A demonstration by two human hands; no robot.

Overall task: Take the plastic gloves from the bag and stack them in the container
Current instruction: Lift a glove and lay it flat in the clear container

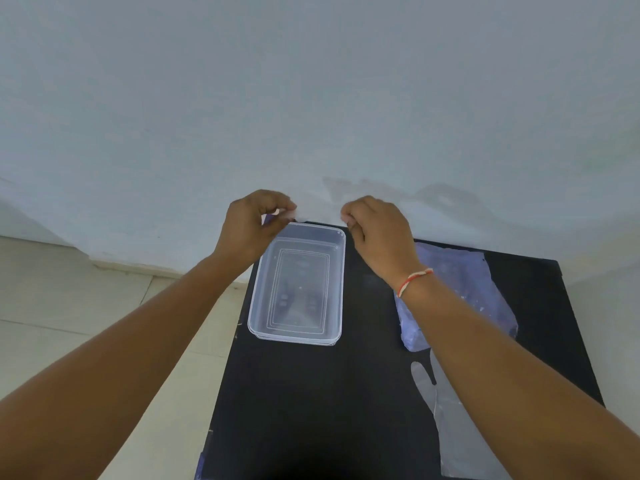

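Observation:
A clear rectangular plastic container (341,289) sits with nothing in it on the black table (311,393). Above its far end, my left hand (254,225) and my right hand (375,233) each pinch an edge of a thin transparent plastic glove (288,213). The glove is stretched between them and barely shows against the wall. To the right lies the bluish plastic bag (464,282) of gloves, partly hidden under my right forearm. Another clear glove (453,431) lies flat on the table near the front right.
A pale wall (311,98) rises directly behind the table. Light floor tiles (69,323) lie to the left, below the table's left edge. The table's right edge runs past the bag.

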